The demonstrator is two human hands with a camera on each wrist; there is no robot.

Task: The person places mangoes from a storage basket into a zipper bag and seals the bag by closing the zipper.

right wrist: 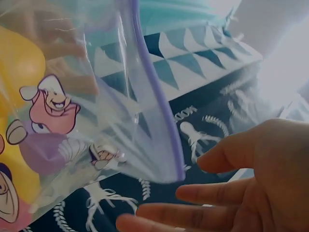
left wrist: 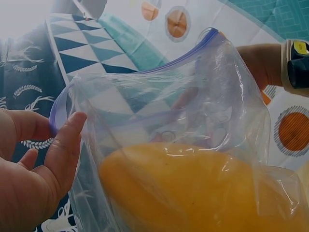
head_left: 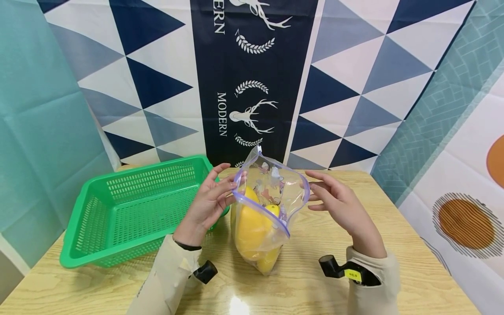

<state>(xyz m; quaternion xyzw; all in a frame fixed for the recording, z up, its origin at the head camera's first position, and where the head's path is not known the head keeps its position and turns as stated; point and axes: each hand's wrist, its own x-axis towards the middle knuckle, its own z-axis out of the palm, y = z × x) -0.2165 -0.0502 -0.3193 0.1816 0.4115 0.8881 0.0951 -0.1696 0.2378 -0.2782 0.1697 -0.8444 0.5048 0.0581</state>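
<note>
A clear zip bag (head_left: 256, 245) with a purple zip rim and cartoon prints stands on the table with its mouth spread wide. Several smooth yellow fruits (head_left: 252, 227), mango-like in shape, fill its lower part; one big fruit (left wrist: 183, 188) shows through the plastic in the left wrist view. At the bag's left rim, my left hand (head_left: 210, 197) touches the plastic with loosely extended fingers (left wrist: 67, 142). My right hand (head_left: 334, 197) is beside the right rim, fingers spread and apart; in the right wrist view a gap separates those fingers (right wrist: 217, 191) from the purple rim (right wrist: 166, 116).
A green plastic basket (head_left: 141, 218) with perforated walls stands left of the bag on the wooden table (head_left: 315, 280). Behind the table hangs a patterned cloth (head_left: 252, 65) with triangles and deer heads. Another cloth (head_left: 445, 175) with brown circles borders the right side.
</note>
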